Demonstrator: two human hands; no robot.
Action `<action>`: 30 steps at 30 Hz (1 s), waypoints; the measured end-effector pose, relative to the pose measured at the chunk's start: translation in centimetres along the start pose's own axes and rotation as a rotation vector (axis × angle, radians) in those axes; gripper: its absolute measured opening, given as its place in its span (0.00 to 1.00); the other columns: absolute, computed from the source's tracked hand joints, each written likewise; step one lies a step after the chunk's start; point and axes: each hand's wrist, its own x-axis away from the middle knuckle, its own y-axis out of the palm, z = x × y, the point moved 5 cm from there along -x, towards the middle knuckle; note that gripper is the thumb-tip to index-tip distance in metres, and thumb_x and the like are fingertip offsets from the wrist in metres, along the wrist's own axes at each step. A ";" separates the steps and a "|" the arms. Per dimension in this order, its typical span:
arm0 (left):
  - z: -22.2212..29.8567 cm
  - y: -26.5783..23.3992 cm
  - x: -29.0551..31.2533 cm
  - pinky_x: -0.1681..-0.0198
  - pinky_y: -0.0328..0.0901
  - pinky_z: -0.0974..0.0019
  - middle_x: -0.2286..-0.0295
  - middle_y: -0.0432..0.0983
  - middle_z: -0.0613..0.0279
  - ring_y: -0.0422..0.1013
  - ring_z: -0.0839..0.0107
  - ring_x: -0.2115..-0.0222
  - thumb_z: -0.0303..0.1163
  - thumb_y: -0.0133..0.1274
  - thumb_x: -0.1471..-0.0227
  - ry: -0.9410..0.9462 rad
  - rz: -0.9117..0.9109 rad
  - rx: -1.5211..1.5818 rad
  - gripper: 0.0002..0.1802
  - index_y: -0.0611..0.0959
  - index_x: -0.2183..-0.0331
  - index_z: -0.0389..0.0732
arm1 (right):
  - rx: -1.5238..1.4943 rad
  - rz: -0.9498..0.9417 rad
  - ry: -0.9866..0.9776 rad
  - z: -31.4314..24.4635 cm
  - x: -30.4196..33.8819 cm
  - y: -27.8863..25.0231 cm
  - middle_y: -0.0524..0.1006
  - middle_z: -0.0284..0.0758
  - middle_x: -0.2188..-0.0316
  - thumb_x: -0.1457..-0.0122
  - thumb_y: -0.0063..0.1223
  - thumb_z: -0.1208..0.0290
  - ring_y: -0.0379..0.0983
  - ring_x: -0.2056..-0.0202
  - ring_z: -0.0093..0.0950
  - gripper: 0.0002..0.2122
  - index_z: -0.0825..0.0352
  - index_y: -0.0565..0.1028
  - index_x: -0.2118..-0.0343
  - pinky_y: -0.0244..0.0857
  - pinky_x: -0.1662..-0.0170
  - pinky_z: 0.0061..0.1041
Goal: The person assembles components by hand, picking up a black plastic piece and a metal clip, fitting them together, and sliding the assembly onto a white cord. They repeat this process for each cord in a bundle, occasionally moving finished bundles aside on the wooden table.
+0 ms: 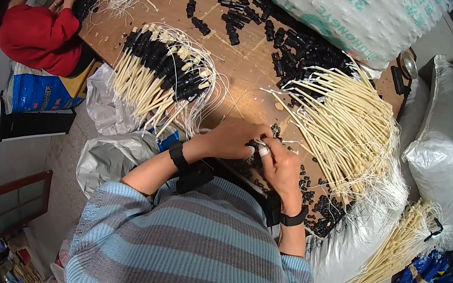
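Observation:
My left hand (231, 139) and my right hand (282, 165) meet at the table's near edge, in front of my body. The fingers of both are closed together in a pinch. Something small and dark, with a bit of white string by it, shows between them; the fingers hide most of it. White wraps cover a fingertip and the right thumb. To the left of my hands lies a bundle of cream sticks fitted with black plastic pieces (158, 69), with white strings trailing. A large pile of cream sticks (348, 129) lies to the right. Small black parts (327, 212) are scattered beside my right wrist.
Loose black plastic fittings (234, 16) spread across the far part of the brown table (237, 57). A big white woven sack (352, 15) stands at the back. More sacks (444, 141) crowd the right side. A person in red (37, 36) works at the far left.

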 end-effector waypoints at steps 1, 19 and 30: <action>0.0 0.1 0.1 0.63 0.66 0.59 0.69 0.77 0.56 0.73 0.55 0.66 0.22 0.52 0.62 0.004 0.000 -0.003 0.26 0.76 0.55 0.43 | 0.002 0.004 -0.001 0.0 0.0 -0.1 0.76 0.44 0.77 0.46 0.54 0.74 0.74 0.77 0.41 0.08 0.66 0.75 0.63 0.66 0.74 0.31; -2.0 -2.4 0.6 0.68 0.66 0.68 0.73 0.74 0.63 0.71 0.65 0.70 0.16 0.54 0.63 0.411 0.518 0.047 0.10 0.81 0.73 0.40 | -0.261 0.007 0.300 1.6 1.9 0.8 0.69 0.26 0.83 0.44 0.52 0.77 0.61 0.80 0.15 0.05 0.70 0.78 0.66 0.56 0.75 0.16; -3.0 -0.7 -0.2 0.68 0.67 0.63 0.72 0.74 0.60 0.72 0.61 0.71 0.18 0.55 0.65 0.327 0.303 -0.298 0.17 0.80 0.67 0.43 | -0.373 0.075 0.532 5.2 2.9 2.3 0.64 0.17 0.83 0.43 0.50 0.78 0.54 0.80 0.08 0.05 0.71 0.77 0.69 0.47 0.77 0.13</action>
